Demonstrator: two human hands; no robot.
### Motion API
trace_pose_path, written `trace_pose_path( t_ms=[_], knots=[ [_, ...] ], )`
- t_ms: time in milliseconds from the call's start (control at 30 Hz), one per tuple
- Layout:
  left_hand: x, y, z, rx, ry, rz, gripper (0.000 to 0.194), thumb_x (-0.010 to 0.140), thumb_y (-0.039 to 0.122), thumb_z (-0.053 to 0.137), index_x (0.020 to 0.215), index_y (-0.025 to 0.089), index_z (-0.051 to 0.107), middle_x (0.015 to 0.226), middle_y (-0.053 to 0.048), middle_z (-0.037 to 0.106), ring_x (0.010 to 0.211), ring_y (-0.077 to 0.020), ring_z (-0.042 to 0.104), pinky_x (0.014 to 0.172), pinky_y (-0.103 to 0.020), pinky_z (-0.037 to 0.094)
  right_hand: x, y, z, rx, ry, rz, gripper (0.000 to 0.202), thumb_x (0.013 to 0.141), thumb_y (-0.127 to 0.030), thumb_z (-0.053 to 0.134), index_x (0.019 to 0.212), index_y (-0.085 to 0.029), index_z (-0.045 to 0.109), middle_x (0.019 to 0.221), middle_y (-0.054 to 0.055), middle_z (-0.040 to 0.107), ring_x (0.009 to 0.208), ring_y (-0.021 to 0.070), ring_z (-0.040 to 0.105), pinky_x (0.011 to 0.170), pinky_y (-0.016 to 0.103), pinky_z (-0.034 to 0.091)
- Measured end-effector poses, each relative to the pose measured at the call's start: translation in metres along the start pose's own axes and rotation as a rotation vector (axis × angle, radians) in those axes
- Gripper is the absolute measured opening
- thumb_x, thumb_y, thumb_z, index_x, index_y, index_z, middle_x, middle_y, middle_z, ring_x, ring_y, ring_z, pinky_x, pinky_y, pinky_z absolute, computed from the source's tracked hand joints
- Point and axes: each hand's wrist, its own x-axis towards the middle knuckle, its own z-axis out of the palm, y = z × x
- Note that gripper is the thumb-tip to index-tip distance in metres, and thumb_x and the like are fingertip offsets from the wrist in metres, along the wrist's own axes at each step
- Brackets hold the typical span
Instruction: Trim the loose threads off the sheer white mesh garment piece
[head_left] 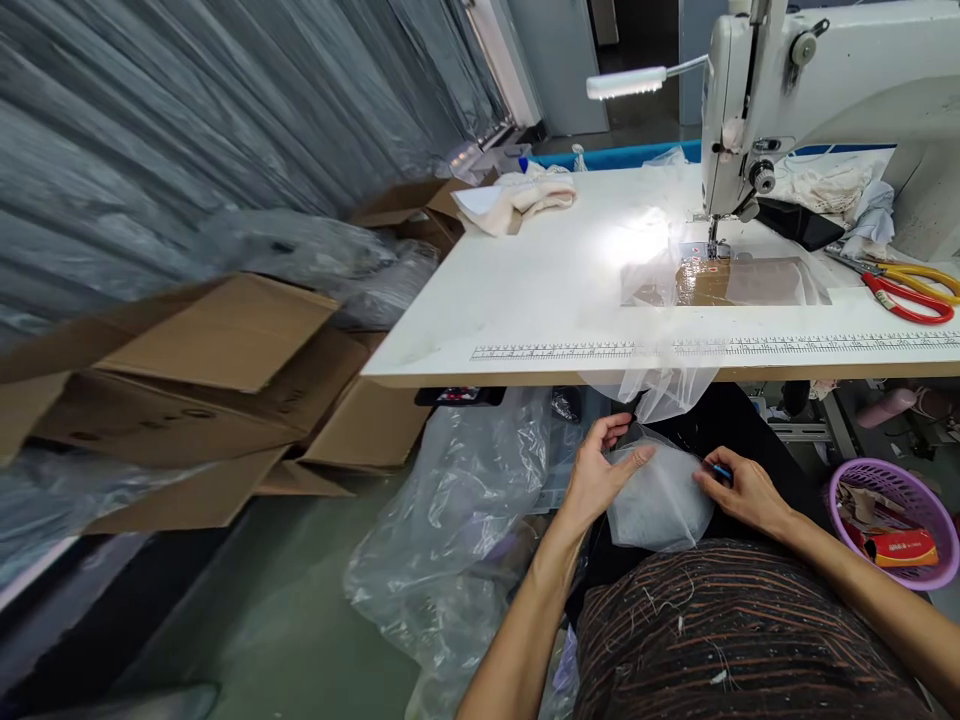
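Left hand (pixel 600 468), thumb and fingers spread, at gauze (pixel 660 498); right (pixel 744 490) pinches blue tool (pixel 721 471); nine o'clock, carton (pixel 217 335), lettering indistinct.

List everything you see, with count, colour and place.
Sewing machine: one, white, right
Lamp: one, white, beside machine
Tabletop: one, white, centre-right
Beige cloth: count unclear, far-left tabletop
Scissors: count unclear, red and yellow handles, right
Boxes: several, brown, left
Plastic: count unclear, clear, below tabletop
Curtain: one, grey, upper left
Basket: one, purple, lower right
Sheer fabric: count unclear, whitish, lap
Small tool: one, blue, right grip
Hands: two, bare, left and right, at lap
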Motion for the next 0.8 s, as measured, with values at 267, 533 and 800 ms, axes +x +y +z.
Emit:
trace_pose_path(
  t_ms=[267,533,800],
  knots=[
    [-0.001,0.026,0.018,-0.246,-0.013,-0.068,0.046,0.071,0.053,0.074,0.096,0.015,0.072,0.09,-0.008,0.075,0.082,-0.0191,0.068,0.08,-0.032,0.052,-0.009,-0.036,-0.018,0.157,0.207,-0.259,0.02,0.087,-0.037,0.053,0.082,-0.019,0.061,0.069,0.002,0.063,0.061,0.0145,0.056,0.057,0.026,0.046],
    [-0.019,0.059,-0.007,0.178,0.282,0.447,0.01,0.08,0.03,0.068,0.076,0.022,0.073,0.081,-0.002,0.068,0.079,-0.0162,0.064,0.075,-0.029,0.052,-0.016,-0.071,-0.042,0.272,0.363,-0.383,0.014,0.086,-0.032,0.056,0.077,-0.021,0.059,0.063,0.0,0.059,0.054,0.0124,0.05,0.051,0.025,0.043],
    [0.01,0.077,-0.032,0.019,0.443,0.522,0.021,0.086,0.04,0.063,0.088,0.019,0.062,0.068,0.004,0.061,0.054,-0.01,0.06,0.056,-0.022,0.048,-0.001,-0.055,-0.046,0.258,0.306,-0.229,0.027,0.086,-0.044,0.055,0.075,-0.02,0.059,0.066,0.0,0.058,0.058,0.0124,0.048,0.055,0.025,0.04]
  ],
)
